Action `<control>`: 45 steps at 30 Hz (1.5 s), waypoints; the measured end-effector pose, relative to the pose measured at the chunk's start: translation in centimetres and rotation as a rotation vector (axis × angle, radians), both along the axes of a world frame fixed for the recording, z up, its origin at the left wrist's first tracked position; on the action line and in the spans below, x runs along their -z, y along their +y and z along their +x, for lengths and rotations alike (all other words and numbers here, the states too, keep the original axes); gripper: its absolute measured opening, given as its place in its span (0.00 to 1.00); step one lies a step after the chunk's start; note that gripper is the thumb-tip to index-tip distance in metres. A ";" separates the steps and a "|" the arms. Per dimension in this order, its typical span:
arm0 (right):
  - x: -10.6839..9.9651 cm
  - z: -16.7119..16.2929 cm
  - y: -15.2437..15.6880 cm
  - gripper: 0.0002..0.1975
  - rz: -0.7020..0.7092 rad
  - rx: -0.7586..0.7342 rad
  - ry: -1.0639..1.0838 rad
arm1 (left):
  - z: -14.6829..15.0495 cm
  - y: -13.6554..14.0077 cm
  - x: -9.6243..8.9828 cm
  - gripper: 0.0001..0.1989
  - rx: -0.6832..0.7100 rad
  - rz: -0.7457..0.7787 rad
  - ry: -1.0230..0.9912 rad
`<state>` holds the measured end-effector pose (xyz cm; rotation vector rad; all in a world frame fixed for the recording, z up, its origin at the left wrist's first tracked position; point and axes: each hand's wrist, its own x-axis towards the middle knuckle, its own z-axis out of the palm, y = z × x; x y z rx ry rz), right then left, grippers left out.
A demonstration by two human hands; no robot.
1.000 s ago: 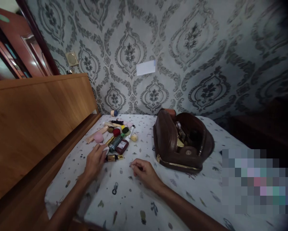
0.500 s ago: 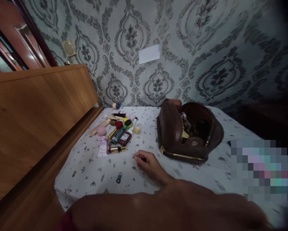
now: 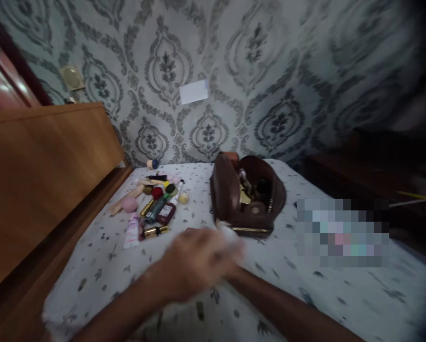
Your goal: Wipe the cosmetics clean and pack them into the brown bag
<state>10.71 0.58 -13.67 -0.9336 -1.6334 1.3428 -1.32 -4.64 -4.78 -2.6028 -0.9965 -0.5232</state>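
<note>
My left hand (image 3: 194, 259) reaches in from the lower left and is smeared by motion, so its fingers cannot be made out. My right hand (image 3: 230, 266) meets it from the lower right and is mostly hidden behind it. A blurred whitish thing (image 3: 229, 233) shows at the top of the two hands; its kind is unclear. Just beyond them stands an open brown handbag (image 3: 225, 190) with several small items inside. To the left lie a gold-and-black tube (image 3: 154, 232), a pink-and-white squeeze tube (image 3: 132, 231), a dark red bottle (image 3: 166, 213) and a dark green bottle (image 3: 156, 209).
A pink sponge (image 3: 130, 205), a red round item (image 3: 157, 192) and several other cosmetics lie in a group at the left. A wooden panel (image 3: 49, 166) borders the patterned white cloth (image 3: 102, 256). The papered wall (image 3: 205, 47) rises behind. A pixelated patch covers something at right.
The view has swung right, so everything sits further left. My left hand has come in over the cloth and met my right hand, and the whitish thing now shows there.
</note>
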 end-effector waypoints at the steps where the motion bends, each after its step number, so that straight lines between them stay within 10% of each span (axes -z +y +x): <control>1: 0.0 0.0 0.0 0.08 0.000 0.005 -0.005 | -0.6 1.7 -0.1 0.19 -0.091 -0.002 0.002; 8: -0.2 0.0 -0.2 0.06 -0.036 0.059 -0.043 | -4.9 9.7 1.9 0.19 -0.566 -0.141 0.149; 31: -0.3 0.2 -0.1 0.03 0.031 0.161 0.059 | -2.0 10.0 2.1 0.21 -0.664 -0.275 0.324; 45: 0.2 0.9 1.4 0.30 -0.212 0.084 0.510 | -2.6 7.7 3.0 0.23 -0.390 -0.465 -0.281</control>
